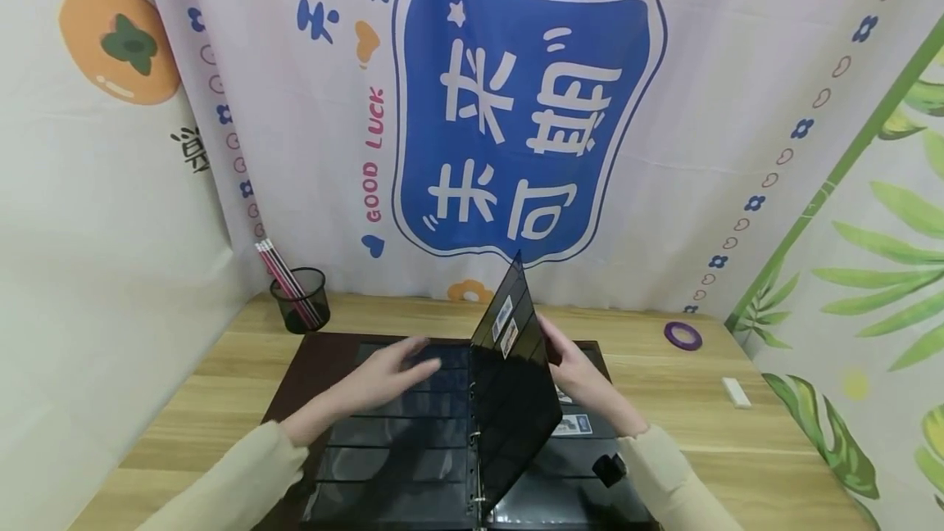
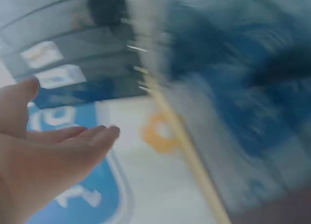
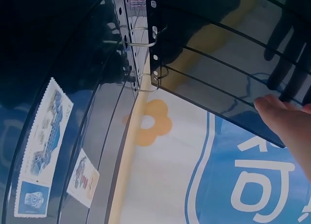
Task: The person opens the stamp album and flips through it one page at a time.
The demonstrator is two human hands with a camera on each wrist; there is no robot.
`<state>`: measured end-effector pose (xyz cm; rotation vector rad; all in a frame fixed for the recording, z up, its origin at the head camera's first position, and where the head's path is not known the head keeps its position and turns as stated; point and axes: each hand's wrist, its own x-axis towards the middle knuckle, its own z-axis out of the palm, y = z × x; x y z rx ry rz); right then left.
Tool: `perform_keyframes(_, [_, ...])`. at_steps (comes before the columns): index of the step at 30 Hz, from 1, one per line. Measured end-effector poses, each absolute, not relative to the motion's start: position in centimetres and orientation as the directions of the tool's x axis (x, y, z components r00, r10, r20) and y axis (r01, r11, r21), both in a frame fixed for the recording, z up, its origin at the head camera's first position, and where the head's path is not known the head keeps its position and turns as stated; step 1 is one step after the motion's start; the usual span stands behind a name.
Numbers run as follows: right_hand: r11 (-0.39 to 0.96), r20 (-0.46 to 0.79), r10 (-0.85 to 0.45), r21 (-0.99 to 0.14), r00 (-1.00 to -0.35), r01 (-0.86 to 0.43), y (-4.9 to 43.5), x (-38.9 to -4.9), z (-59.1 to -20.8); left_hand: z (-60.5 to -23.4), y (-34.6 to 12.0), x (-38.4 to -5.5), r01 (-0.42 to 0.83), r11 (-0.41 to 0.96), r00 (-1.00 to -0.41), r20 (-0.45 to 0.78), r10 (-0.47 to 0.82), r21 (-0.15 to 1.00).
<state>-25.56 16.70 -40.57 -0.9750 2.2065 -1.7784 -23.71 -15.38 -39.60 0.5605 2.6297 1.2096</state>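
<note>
A ring-bound stamp album [image 1: 398, 465] with black pocket pages lies spread on the table. One black page [image 1: 516, 400] stands steeply up from the rings, with two stamps [image 1: 505, 326] on its left face. My right hand [image 1: 586, 379] is at that page's right side, its fingertips touching the surface in the right wrist view. Above the left-hand page, my left hand [image 1: 387, 375] hovers with thumb and fingers apart, holding nothing. On the right-hand page are a long stamp [image 3: 46, 146] and a smaller stamp [image 3: 82, 178]. The left wrist view is blurred.
At the back left stands a black mesh cup [image 1: 301, 301] holding several pencils [image 1: 280, 269]. A purple tape roll [image 1: 683, 336] and a white eraser [image 1: 736, 393] lie on the right of the wooden table [image 1: 199, 383]. Behind it hangs a printed cloth [image 1: 324, 187].
</note>
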Motion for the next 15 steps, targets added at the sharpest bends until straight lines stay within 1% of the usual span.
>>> perform_keyframes(3, [0.070,0.273,-0.576,-0.923,-0.770,-0.379,16.3,-25.6,-40.4,-36.9,-12.7,-24.7,0.179,0.462,-0.905,-0.038,0.423,0.869])
perform_keyframes(6, [0.077,0.267,-0.586,-0.922,-0.765,-0.380,15.9,-25.7,-40.2,-34.8,-10.4,-25.4,0.144,0.372,-0.896,-0.038,0.442,0.917])
perform_keyframes(12, [0.139,0.245,-0.603,-0.905,-0.759,-0.403,15.1,-25.8,-40.0,-32.6,-7.3,-25.6,0.167,0.323,-0.874,-0.012,0.485,0.931])
perform_keyframes(15, [0.134,0.253,-0.614,-0.900,-0.747,-0.414,14.8,-25.8,-39.9,-32.3,-6.5,-25.5,0.174,0.314,-0.878,0.003,0.479,0.933])
